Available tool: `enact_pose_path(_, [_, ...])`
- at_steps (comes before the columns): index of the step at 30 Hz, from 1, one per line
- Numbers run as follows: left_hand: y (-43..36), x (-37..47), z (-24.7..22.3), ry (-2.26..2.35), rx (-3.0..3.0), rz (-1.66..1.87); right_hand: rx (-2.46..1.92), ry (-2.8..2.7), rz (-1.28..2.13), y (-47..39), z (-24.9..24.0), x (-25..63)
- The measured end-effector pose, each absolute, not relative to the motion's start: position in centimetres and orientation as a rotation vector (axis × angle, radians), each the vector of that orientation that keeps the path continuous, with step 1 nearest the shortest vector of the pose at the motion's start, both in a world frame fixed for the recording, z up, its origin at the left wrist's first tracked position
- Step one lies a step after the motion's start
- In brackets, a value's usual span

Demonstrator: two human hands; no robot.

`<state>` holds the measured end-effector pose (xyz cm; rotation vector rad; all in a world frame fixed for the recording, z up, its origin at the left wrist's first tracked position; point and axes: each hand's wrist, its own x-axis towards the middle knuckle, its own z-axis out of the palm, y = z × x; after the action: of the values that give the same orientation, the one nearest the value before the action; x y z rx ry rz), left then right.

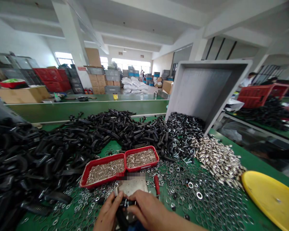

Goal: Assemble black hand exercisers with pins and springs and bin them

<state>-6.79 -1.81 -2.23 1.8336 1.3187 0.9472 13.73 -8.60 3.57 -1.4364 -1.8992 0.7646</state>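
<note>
At the bottom centre, my left hand (110, 210) is closed around a black part with a shiny metal piece (126, 203) across it. My right hand (146, 207) pinches the same part from the right. A metal spring or threaded piece (116, 189) stands up by my left fingertips; I cannot tell whether it is attached. Just beyond my hands lies a flat metal plate (135, 184). To its right is a red-handled tool (156, 184). Two red trays (83, 179) of small metal pins or rivets sit behind the plate.
Black curved parts (50, 154) are heaped on the left and back. A grey bin (197, 89) lies tipped with black-headed screws (183, 128) at its mouth. Metal sleeves (221, 158), scattered rings (195, 205) and a yellow lid (269, 195) cover the right. People work in the background.
</note>
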Motion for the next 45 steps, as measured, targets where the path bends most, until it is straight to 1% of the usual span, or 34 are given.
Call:
enact_pose_path(3, [-2.8,-5.5,-1.3,1.299,1.736,0.958,-1.493,-1.876,0.721,-8.6,3.5,13.5])
enact_pose_path(7, [-3.1,-4.5,0.5,1.341,1.594,0.968,-1.354,-2.113,0.578,-8.1,3.7,13.8])
enact_pose_path(8, [-3.1,-4.5,0.9,1.338,1.598,0.969,-1.323,-2.125,0.592,-7.8,3.7,13.9])
enact_pose_path(9, [-2.9,-4.6,1.3,1.329,1.616,0.971,-1.307,-2.061,0.673,-7.5,3.6,13.8])
enact_pose_path(10, [-2.8,-4.6,1.7,1.319,1.637,0.975,-1.296,-1.920,0.827,-7.1,3.4,13.5])
enact_pose_path(13, [-2.2,-4.4,2.4,1.318,1.687,0.987,-1.166,-1.297,1.412,-6.1,2.0,12.2])
enact_pose_path(15, [-2.0,-4.3,2.6,1.327,1.706,0.993,-1.043,-1.071,1.596,-5.7,0.7,11.3])
enact_pose_path(18, [-1.9,-4.4,2.8,1.275,1.761,0.967,-0.961,-1.041,1.672,-5.6,-0.5,10.9])
enact_pose_path(21, [-2.0,-4.9,2.5,1.130,1.820,0.882,-0.982,-1.107,1.981,-6.1,-0.4,11.8])
enact_pose_path(22, [-2.0,-5.1,2.4,1.095,1.828,0.862,-1.052,-1.197,2.019,-6.3,0.0,12.1])
enact_pose_path(23, [-2.0,-5.3,2.1,1.078,1.829,0.849,-1.156,-1.315,1.966,-6.6,0.4,12.4])
enact_pose_path(24, [-2.1,-5.3,1.9,1.083,1.823,0.846,-1.266,-1.431,1.834,-6.8,0.9,12.7])
enact_pose_path(26, [-2.4,-5.3,1.7,1.135,1.781,0.867,-1.433,-1.582,1.412,-7.3,1.8,12.9])
enact_pose_path(27, [-2.6,-5.3,1.7,1.154,1.755,0.892,-1.465,-1.598,1.255,-7.5,2.2,12.9])
enact_pose_path(28, [-2.9,-5.2,1.8,1.155,1.732,0.927,-1.465,-1.584,1.212,-7.5,2.5,12.9])
enact_pose_path(29, [-3.2,-5.2,2.0,1.137,1.716,0.966,-1.438,-1.560,1.291,-7.6,2.7,12.8])
enact_pose_path(32, [-3.8,-5.2,2.5,1.009,1.726,0.992,-1.263,-1.506,1.862,-7.4,3.2,12.8])
enact_pose_path(33, [-3.8,-5.3,2.4,0.979,1.738,0.954,-1.239,-1.531,1.931,-7.4,3.4,12.8])
enact_pose_path(34, [-3.7,-5.5,2.3,0.978,1.742,0.908,-1.278,-1.607,1.846,-7.4,3.6,12.9])
enact_pose_path(37, [-3.1,-5.8,1.3,1.083,1.712,0.851,-1.493,-1.852,1.212,-7.6,4.0,13.1])
enact_pose_path(38, [-2.9,-5.8,0.9,1.110,1.708,0.878,-1.521,-1.888,1.125,-7.7,4.1,13.1])
enact_pose_path(39, [-2.8,-5.8,0.6,1.115,1.721,0.915,-1.510,-1.918,1.176,-7.8,4.1,13.2])
enact_pose_path(41, [-2.8,-5.7,0.4,1.067,1.795,0.966,-1.416,-1.942,1.456,-7.8,4.1,13.2])
enact_pose_path(42, [-2.8,-5.6,0.4,1.049,1.828,0.974,-1.404,-1.948,1.486,-7.8,4.1,13.2])
enact_pose_path(43, [-2.9,-5.5,0.5,1.053,1.840,0.978,-1.434,-1.967,1.398,-7.9,4.2,13.2])
enact_pose_path(45, [-3.1,-5.3,0.7,1.117,1.807,0.999,-1.526,-1.987,1.094,-7.9,4.5,13.2])
